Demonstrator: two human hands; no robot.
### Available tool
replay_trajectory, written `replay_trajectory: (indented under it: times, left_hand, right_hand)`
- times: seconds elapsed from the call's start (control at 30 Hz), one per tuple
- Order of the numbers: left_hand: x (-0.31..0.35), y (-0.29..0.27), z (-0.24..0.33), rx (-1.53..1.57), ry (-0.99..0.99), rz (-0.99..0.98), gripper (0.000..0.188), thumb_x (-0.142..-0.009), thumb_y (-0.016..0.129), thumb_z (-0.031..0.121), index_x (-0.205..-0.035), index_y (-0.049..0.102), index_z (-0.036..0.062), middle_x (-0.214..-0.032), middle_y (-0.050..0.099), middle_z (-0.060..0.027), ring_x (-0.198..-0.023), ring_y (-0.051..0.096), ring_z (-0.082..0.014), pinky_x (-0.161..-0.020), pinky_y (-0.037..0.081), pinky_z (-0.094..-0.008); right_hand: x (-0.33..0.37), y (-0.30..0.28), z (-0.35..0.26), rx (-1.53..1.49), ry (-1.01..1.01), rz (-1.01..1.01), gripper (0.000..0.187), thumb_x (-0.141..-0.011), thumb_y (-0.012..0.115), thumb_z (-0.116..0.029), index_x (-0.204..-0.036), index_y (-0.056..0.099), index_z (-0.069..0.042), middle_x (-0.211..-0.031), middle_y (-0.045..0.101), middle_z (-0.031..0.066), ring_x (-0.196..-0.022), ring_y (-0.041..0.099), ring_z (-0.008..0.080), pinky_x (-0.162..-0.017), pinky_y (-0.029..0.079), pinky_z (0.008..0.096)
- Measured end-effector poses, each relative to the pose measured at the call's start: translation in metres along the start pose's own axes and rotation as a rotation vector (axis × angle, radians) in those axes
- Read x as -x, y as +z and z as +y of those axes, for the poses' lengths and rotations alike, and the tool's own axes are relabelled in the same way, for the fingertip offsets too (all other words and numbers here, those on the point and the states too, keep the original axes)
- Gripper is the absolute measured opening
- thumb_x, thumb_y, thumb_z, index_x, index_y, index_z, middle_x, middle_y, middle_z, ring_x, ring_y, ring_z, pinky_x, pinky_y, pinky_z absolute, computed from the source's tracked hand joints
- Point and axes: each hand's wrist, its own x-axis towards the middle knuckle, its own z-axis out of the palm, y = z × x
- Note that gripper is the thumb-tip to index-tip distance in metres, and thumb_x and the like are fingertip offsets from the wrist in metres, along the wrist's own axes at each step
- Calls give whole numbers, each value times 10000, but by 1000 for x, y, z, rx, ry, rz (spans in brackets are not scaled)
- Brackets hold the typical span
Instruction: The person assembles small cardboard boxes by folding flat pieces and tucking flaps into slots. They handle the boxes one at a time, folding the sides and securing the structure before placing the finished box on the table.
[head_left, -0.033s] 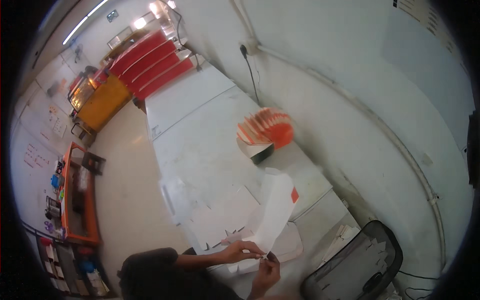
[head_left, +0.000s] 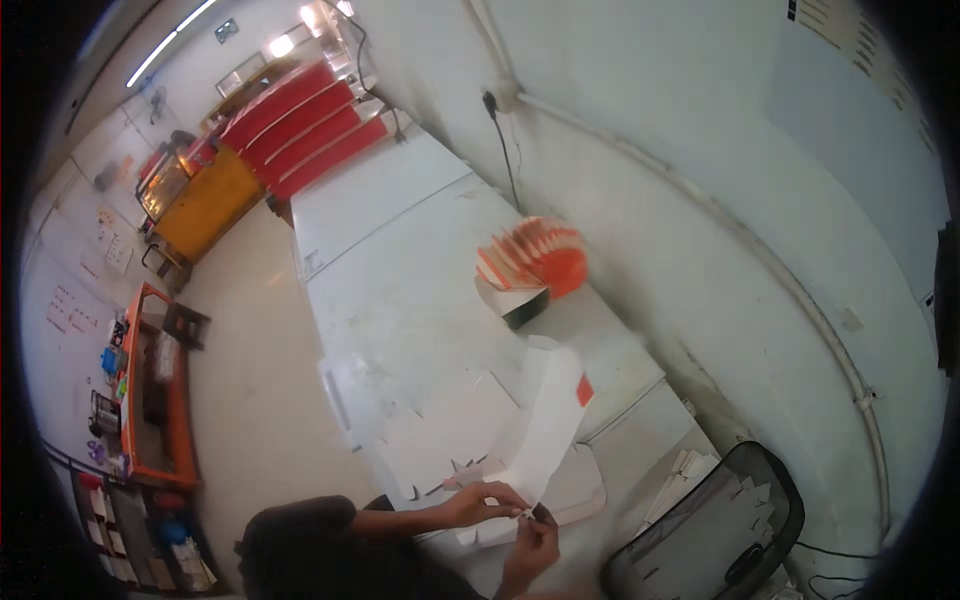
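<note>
A long folded white cardboard piece (head_left: 550, 425) with a red patch stands tilted up from the table before me. At its near end my left hand (head_left: 487, 503) is closed, fingertips pinching the card. My right hand (head_left: 537, 537) is closed at the same end, and its fingertips meet the left ones. A small white bit shows between them, perhaps a tab of the card. Flat white cardboard sheets (head_left: 440, 430) with notched edges lie beside and under the hands.
Farther along the white table (head_left: 380, 290) sits a fanned stack of orange-and-white folded cartons (head_left: 540, 262). Red stacked cartons (head_left: 300, 130) fill its far end. A dark mesh chair back (head_left: 715, 525) stands at lower right. The wall carries a pipe (head_left: 690, 190) and a plugged-in cord (head_left: 500, 140).
</note>
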Motion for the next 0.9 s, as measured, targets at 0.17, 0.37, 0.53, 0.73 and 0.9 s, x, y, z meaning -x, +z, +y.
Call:
replay_trajectory:
  times: [0.17,0.37,0.53,0.73,0.9]
  left_hand:
    - [14,7,-8,75,53,64,214,-922,661,123,-1122,675,47,-1081,678,-38,-992,620,-129,-860,511,-282]
    - [24,14,-11,288,39,125,218,-956,614,106,-1156,629,19,-1078,654,-41,-999,605,-123,-869,499,-272]
    - [29,19,-11,340,57,202,205,-957,626,157,-1120,629,34,-1047,640,-28,-972,594,-116,-859,486,-270]
    - [45,17,2,-29,236,251,172,-922,650,115,-1081,651,50,-961,681,-66,-890,647,-173,-741,526,-328]
    - [60,6,1,-609,626,186,282,-849,681,142,-1131,682,141,-956,690,-37,-863,654,-202,-709,535,-336]
  right_hand:
    - [14,7,1,13,-34,-2,37,-865,607,52,-882,579,68,-1180,603,234,-1067,611,278,-860,529,367]
    - [35,21,-1,388,-362,-32,299,-971,496,-151,-1078,617,101,-1226,565,282,-1077,593,389,-865,507,435]
    - [45,31,-14,676,-531,-117,485,-1029,341,-297,-1177,587,94,-1319,458,317,-1177,510,414,-957,449,454]
    - [38,16,-1,-18,-110,-74,482,-1024,424,-320,-1290,372,78,-1236,483,225,-1113,556,320,-869,509,403]
    - [29,12,3,5,-80,-3,502,-1014,492,-249,-1378,285,30,-1305,461,201,-1125,521,262,-817,500,347]
